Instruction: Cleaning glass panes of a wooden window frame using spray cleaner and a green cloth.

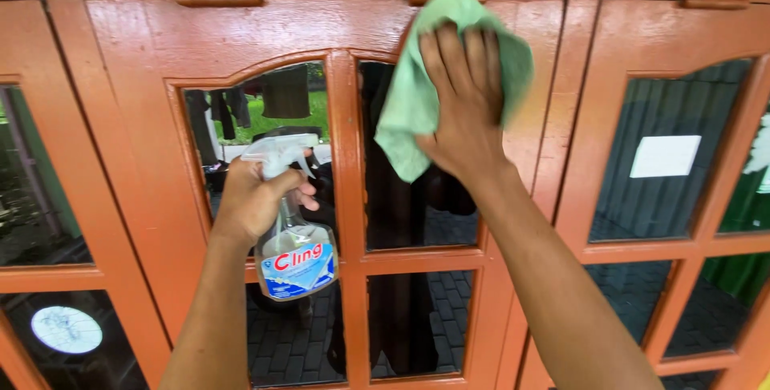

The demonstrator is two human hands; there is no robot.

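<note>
1. Cloth (417,109): pale green, crumpled, pressed flat against the top of the upper right pane (417,198) and the red-brown frame (241,33) above it. It bunches out around the hand, and one corner hangs loose down the glass.
2. Right hand (465,109): fingers spread and extended, palm pinning the cloth to the surface. It is not gripping, just pressing.
3. Left hand (253,202): fingers wrapped around the neck of a clear spray bottle (293,234), white trigger head on top, red-and-blue label, pale liquid inside. The bottle is held upright in front of the upper left pane (265,125), nozzle facing the glass. Whether the trigger is being squeezed cannot be told.
4. Judgement on wiping well: keep the palm flat with even pressure, overlap strokes, work the pane corners at the arched top edge where residue collects, and tuck in the dangling corner so it doesn't smear.
5. Window: painted wood, red-brown, with a central mullion (345,165) splitting it into panes; lower panes (417,318) sit beneath a cross bar.
6. Glass: dark and reflective, showing hanging clothes, grass and paving.
7. Side windows (674,157) flank left and right in the same frame style; a pale rectangle shows behind the right one.
</note>
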